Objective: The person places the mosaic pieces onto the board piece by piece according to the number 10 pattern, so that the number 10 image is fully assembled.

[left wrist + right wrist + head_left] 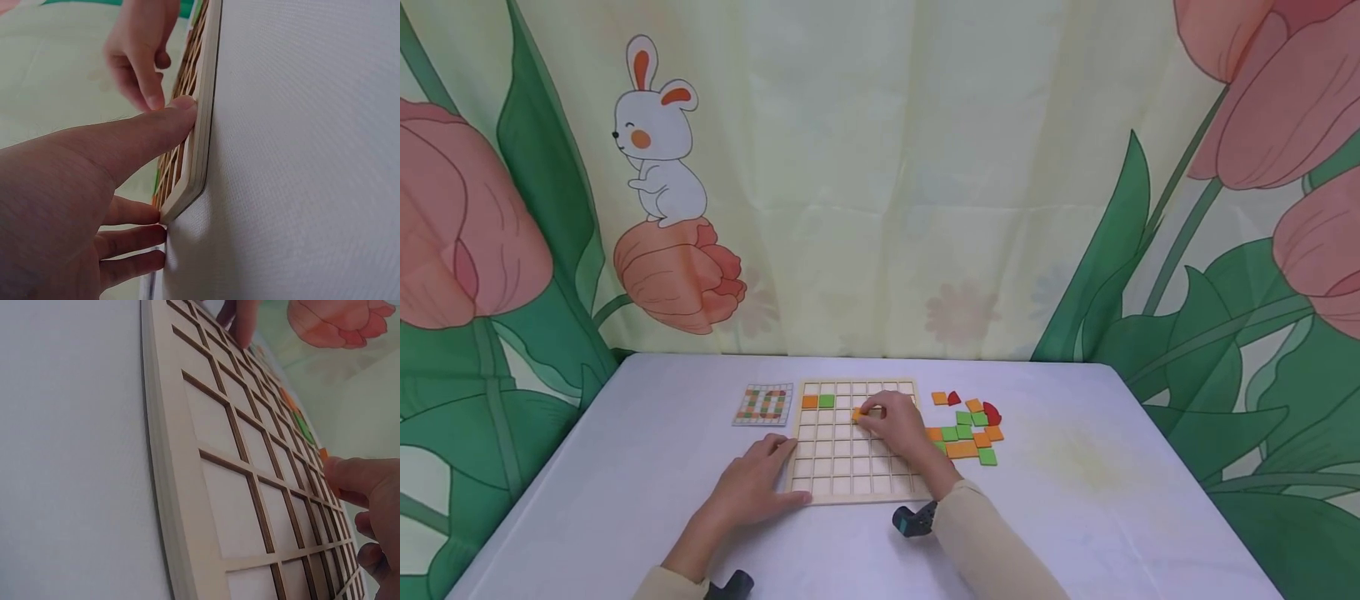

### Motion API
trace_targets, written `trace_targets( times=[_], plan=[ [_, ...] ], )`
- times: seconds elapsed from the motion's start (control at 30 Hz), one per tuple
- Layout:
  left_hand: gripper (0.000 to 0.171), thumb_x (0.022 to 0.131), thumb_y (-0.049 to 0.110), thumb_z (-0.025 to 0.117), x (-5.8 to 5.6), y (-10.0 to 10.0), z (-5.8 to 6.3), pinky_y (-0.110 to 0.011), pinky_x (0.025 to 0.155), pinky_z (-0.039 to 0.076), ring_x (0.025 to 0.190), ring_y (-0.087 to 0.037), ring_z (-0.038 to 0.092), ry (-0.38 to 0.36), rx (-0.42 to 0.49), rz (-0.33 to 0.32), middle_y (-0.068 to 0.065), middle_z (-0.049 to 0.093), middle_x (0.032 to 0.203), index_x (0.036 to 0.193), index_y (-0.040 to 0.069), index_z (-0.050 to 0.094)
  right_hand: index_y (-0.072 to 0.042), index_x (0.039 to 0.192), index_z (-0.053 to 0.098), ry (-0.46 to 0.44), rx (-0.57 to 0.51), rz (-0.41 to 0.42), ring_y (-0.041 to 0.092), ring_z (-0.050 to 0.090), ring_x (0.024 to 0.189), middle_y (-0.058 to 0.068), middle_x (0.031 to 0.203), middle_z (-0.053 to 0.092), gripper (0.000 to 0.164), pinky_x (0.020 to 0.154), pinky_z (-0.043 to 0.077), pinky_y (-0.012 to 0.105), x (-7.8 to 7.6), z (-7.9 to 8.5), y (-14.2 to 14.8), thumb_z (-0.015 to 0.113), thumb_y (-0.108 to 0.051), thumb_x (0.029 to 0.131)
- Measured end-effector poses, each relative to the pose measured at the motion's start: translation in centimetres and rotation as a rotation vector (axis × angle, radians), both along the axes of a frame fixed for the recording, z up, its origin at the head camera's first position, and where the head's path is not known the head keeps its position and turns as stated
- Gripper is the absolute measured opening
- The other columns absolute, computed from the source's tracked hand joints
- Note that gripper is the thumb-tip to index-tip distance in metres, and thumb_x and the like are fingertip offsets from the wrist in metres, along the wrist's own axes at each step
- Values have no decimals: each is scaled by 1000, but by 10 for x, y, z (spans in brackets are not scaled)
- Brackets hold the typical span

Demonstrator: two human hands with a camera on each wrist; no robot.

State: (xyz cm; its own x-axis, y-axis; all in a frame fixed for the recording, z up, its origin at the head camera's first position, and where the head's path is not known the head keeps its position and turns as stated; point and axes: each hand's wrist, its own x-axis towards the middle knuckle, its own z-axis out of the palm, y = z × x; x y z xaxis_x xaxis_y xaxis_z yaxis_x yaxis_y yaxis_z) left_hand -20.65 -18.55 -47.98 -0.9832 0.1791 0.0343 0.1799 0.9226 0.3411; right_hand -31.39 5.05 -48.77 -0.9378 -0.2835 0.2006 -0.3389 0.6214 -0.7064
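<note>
Between thumb and index finger, my right hand (897, 423) pinches a small orange square tile (856, 415) over the upper middle of a wooden grid board (850, 500). The right wrist view shows that tile (324, 454) tilted at the board's cells. My left hand (749, 485) rests at the board's front left corner. Its thumb lies on the front rim and its extended fingers touch the left side, as the left wrist view shows. One orange tile (809, 402) and one green tile (827, 402) sit side by side in cells near the board's upper left.
A pattern card (763, 405) with coloured squares lies left of the board. To the right are several loose tiles: orange pieces (962, 450), green squares (988, 457) and red rounded pieces (992, 413). A printed curtain (887, 250) hangs behind the white table (1075, 517).
</note>
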Motion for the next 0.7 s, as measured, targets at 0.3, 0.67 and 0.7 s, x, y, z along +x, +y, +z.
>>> trace_targets(
  times=[0.3,0.67,0.7],
  plan=[
    [87,71,57,77,0,1,2,-47,93,48,116,-23,53,-1,-8,-4,-7,54,130,138,8,52,-19,90,76,-4,15,8,13,50,77,-3,97,69,9,67,42,25,-1,-2,-13,77,-23,82],
    [87,72,56,77,1,0,3,-48,92,48,117,-25,53,-8,5,-1,-8,53,131,139,7,51,-19,89,76,16,25,42,15,60,97,-4,105,72,7,85,48,34,0,-5,-27,77,-21,82],
    [87,72,56,77,1,0,3,-48,93,48,117,-25,53,-7,8,-1,-8,53,132,139,7,51,-19,89,76,17,27,46,14,58,94,-4,105,72,7,82,47,33,0,-5,-27,77,-21,83]
  ],
)
